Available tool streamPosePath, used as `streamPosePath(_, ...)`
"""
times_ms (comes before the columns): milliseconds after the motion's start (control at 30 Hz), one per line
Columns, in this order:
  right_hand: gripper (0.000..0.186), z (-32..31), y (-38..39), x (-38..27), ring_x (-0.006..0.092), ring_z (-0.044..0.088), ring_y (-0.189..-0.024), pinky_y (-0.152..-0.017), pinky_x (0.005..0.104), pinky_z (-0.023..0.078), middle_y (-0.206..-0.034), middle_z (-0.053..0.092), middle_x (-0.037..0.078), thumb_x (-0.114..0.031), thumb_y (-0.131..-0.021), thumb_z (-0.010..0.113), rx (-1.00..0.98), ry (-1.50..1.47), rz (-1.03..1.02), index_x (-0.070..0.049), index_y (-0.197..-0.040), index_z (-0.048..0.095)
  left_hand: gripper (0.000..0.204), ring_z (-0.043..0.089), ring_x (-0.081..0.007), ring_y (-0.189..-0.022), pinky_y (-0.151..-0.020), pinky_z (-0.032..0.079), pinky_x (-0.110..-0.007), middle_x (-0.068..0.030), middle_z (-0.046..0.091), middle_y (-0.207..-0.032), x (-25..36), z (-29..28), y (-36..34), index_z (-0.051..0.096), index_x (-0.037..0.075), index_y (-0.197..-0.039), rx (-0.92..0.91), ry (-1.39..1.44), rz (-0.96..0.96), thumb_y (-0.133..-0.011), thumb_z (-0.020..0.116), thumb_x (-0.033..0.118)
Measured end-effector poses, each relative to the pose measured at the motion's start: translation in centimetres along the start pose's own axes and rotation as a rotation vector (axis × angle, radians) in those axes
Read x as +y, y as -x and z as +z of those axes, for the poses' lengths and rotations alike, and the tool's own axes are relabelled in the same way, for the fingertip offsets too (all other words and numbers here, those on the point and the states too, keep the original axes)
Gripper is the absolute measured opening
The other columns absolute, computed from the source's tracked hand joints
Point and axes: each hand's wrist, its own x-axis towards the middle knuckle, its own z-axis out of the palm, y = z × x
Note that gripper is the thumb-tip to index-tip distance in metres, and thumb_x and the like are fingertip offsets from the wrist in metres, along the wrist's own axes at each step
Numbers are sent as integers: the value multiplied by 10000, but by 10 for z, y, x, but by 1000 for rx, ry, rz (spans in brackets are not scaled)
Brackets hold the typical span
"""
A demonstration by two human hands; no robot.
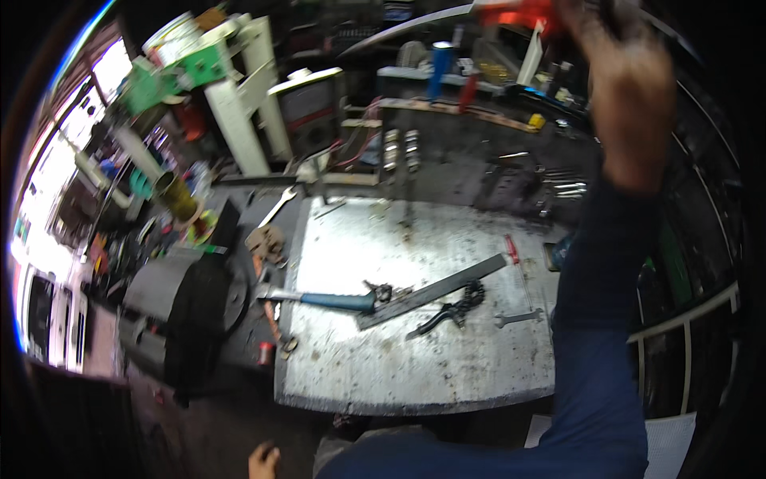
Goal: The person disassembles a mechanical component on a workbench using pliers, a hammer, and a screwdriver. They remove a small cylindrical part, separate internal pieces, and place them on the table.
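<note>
My right hand (634, 104) is raised high at the upper right, smeared by motion, beside a bright orange-red object (519, 13) at the top edge. Whether it grips anything does not show. At the bottom edge my left hand (264, 461) is partly in view, its fingers curled; what they hold, if anything, is hidden. On the metal-topped bench (399, 367) between them lie a hammer (339, 302) with a blue-green handle, a flat dark metal bar (435, 291), a black lever-like part (439, 319) and a small wrench (519, 318).
A bench grinder-like grey machine (171, 307) stands left of the bench. Another wrench (278, 206) lies at the bench's far left corner. Behind are a blue cylinder (440, 70), a yellow block (536, 121) and several metal tools (566, 188). A slim red-handled tool (511, 249) lies at the right.
</note>
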Motion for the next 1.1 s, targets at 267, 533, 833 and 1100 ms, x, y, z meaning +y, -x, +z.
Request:
streamPosePath(267,229,271,241,-227,218,726,-1137,-954,345,622,-1263,729,175,18,-980,783,-223,-1069,880,30,-1194,702,1191,482,-336,-1513,-1214,402,-467,-221,278,-1778,184,-46,11,129,60,-1755,-359,710,491,-952,658,763)
streamPosePath(533,364,469,317,-398,250,734,-1097,-943,375,588,-1176,728,165,-92,-925,831,-872,-1027,956,27,-1237,687,429,652,-346,-1335,-1141,544,-470,-260,640,-1452,49,-232,9,470,-17,-1521,-50,1041,325,-1172,474,233)
streamPosePath(833,362,633,296,-420,396,744,-1014,-889,450,597,-1147,744,196,-217,-949,788,-1018,-426,563,-2,-1226,699,296,590,-204,-670,-627,477,-366,-80,592,-785,-19,-487,-30,589,43,-1318,354,19,245,-1148,551,283)
streamPosePath(1100,383,792,302,-376,405,738,-1033,-898,463,594,-1128,751,192,-261,-955,792,-860,-322,632,20,-1197,695,227,703,-445,-889,-769,548,-520,-215,722,-981,40,-632,-208,638,44,-1203,404,-658,548,-1018,680,169)
